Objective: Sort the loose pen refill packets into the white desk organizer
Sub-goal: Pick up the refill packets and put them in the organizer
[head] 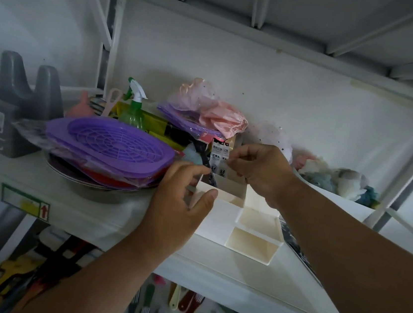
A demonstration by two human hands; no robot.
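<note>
Organizer [221, 218], white: one, on shelf [70, 199]. Refill packets [219, 158]: two upright, pinched by right hand [260, 172]. Left hand [181, 202] grips organizer's edge.

A white shelf [105, 211] carries the white desk organizer [220, 223], a metal bowl [97, 189] and a grey holder [15, 112].

The white desk organizer [221, 220] looks like smooth matt plastic; the printed refill packets [219, 158] are glossy film, the ribbed purple tray [113, 145] shiny plastic, the grey bowl [97, 189] dull metal
</note>
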